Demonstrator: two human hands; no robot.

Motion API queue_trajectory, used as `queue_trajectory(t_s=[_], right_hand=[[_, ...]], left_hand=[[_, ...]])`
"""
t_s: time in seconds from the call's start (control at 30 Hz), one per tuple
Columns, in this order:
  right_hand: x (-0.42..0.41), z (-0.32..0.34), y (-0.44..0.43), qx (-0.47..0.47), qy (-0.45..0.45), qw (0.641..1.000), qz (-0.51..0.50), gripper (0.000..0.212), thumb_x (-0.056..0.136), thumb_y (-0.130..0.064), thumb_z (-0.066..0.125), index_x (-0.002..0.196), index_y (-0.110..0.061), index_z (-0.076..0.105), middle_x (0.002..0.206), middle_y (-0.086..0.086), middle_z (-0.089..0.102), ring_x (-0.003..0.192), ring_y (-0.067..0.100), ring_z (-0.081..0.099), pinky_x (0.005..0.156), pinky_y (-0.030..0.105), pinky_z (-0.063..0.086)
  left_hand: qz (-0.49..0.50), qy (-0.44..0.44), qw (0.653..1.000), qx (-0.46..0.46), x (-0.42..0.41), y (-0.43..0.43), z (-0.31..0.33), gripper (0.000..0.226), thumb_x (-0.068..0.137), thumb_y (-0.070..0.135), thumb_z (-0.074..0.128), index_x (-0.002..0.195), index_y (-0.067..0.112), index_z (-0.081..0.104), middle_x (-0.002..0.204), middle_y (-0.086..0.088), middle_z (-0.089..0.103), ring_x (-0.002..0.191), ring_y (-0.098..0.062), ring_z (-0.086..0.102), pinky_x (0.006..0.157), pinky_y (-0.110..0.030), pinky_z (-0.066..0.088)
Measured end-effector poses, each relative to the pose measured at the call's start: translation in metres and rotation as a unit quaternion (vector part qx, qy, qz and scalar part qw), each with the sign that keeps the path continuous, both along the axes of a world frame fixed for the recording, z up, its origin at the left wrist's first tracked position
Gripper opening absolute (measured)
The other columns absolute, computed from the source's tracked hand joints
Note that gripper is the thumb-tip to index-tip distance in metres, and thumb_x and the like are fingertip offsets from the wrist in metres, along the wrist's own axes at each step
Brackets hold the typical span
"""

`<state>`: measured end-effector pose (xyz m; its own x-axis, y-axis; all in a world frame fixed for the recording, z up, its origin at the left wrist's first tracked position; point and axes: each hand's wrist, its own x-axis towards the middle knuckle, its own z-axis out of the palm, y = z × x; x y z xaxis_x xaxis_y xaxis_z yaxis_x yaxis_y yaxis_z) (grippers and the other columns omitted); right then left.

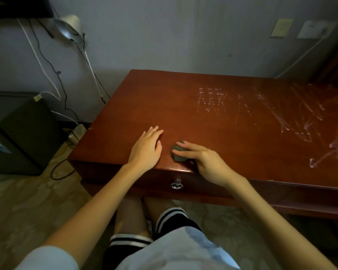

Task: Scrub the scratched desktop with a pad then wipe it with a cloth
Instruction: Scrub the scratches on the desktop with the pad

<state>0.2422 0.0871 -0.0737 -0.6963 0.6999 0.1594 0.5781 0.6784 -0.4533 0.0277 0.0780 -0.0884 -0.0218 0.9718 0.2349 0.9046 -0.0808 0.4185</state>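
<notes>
The reddish-brown wooden desktop (164, 106) carries pale scratch marks (281, 114) across its middle and right side. A small grey-green pad (178, 157) lies near the front edge, and my right hand (207, 160) rests on it with fingers stretched over it, pressing it to the wood. Just left of the pad, my left hand (146, 149) lies flat and empty on the desktop, fingers together and pointing away. No cloth is in view.
A drawer with a metal ring pull (176, 185) sits under the front edge. A dark cabinet (21, 133) stands on the floor at left, with cables and a power strip (76, 133) beside it. A desk lamp (69, 28) hangs by the wall.
</notes>
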Motion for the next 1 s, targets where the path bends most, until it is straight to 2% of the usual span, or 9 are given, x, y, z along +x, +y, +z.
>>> queue_trajectory(t_s=[0.1,0.2,0.33,0.43,0.53,0.7,0.77,0.9,1.0], right_hand=[[-0.007,-0.004,-0.006,-0.009,-0.001,0.998,0.068,0.085,0.075,0.022,0.041,0.135,-0.036,0.05,0.15,-0.014,0.035,0.141,-0.002,0.021,0.109,0.004,0.009],[0.028,0.001,-0.005,-0.05,-0.019,0.993,0.109,0.092,0.072,0.026,0.036,0.135,-0.041,0.049,0.15,-0.021,0.032,0.141,-0.007,0.018,0.114,0.012,0.013],[0.053,0.009,0.021,-0.075,-0.026,0.996,0.047,0.084,0.082,0.022,0.038,0.132,-0.044,0.049,0.149,-0.023,0.033,0.14,-0.007,0.02,0.118,0.024,0.02],[0.025,0.01,0.038,-0.038,-0.024,0.999,0.013,0.076,0.085,0.017,0.039,0.135,-0.04,0.048,0.15,-0.015,0.034,0.139,-0.002,0.021,0.117,0.029,0.022],[-0.013,0.007,0.031,-0.016,-0.01,0.999,0.037,0.072,0.084,0.015,0.039,0.137,-0.033,0.049,0.151,-0.008,0.035,0.139,0.0,0.022,0.117,0.021,0.018],[0.006,0.0,0.003,-0.042,-0.015,0.991,0.124,0.079,0.081,0.02,0.038,0.136,-0.036,0.049,0.151,-0.017,0.031,0.142,-0.003,0.018,0.115,0.014,0.013],[0.027,0.005,0.012,-0.066,-0.019,0.992,0.105,0.075,0.083,0.019,0.039,0.136,-0.033,0.05,0.151,-0.016,0.033,0.141,-0.003,0.02,0.116,0.015,0.015],[0.024,0.012,0.052,-0.05,-0.032,0.998,0.03,0.078,0.082,0.02,0.035,0.138,-0.033,0.047,0.151,-0.011,0.033,0.142,0.003,0.021,0.119,0.028,0.018],[-0.011,0.013,0.063,-0.032,-0.038,0.999,0.022,0.071,0.087,0.014,0.035,0.141,-0.033,0.043,0.153,-0.009,0.03,0.144,0.008,0.02,0.118,0.026,0.016]], left_hand=[[-0.009,-0.002,1.0,-0.004,-0.003,-0.002,0.0,0.044,0.102,0.018,0.034,0.146,0.016,0.037,0.157,0.001,0.025,0.146,-0.012,0.016,0.119,-0.026,0.01],[-0.003,0.01,1.0,0.005,0.0,-0.003,-0.001,0.044,0.102,0.018,0.033,0.146,0.016,0.037,0.157,0.001,0.025,0.146,-0.012,0.016,0.12,-0.026,0.01],[0.008,0.016,1.0,0.016,0.002,-0.003,-0.003,0.045,0.102,0.019,0.033,0.146,0.017,0.037,0.157,0.002,0.025,0.146,-0.011,0.016,0.119,-0.026,0.01],[0.009,0.02,1.0,0.02,0.002,-0.003,-0.003,0.045,0.101,0.019,0.033,0.146,0.017,0.037,0.157,0.001,0.026,0.146,-0.012,0.017,0.118,-0.025,0.009],[0.006,0.023,1.0,0.015,0.001,-0.002,-0.004,0.045,0.102,0.019,0.033,0.147,0.017,0.036,0.157,0.002,0.024,0.146,-0.011,0.015,0.118,-0.024,0.008],[-0.003,0.018,1.0,0.006,0.0,-0.002,-0.003,0.045,0.103,0.02,0.031,0.148,0.018,0.033,0.158,0.003,0.021,0.146,-0.01,0.012,0.118,-0.024,0.008],[-0.001,0.02,1.0,0.008,0.0,-0.003,-0.003,0.045,0.102,0.02,0.031,0.148,0.018,0.034,0.158,0.003,0.022,0.146,-0.01,0.013,0.118,-0.024,0.008],[0.009,0.022,1.0,0.015,0.002,-0.003,-0.002,0.046,0.102,0.019,0.032,0.147,0.017,0.035,0.157,0.002,0.024,0.146,-0.011,0.015,0.118,-0.024,0.008],[0.013,0.023,1.0,0.015,0.003,-0.004,-0.002,0.046,0.102,0.02,0.032,0.148,0.017,0.033,0.157,0.002,0.024,0.146,-0.01,0.015,0.118,-0.024,0.009]])
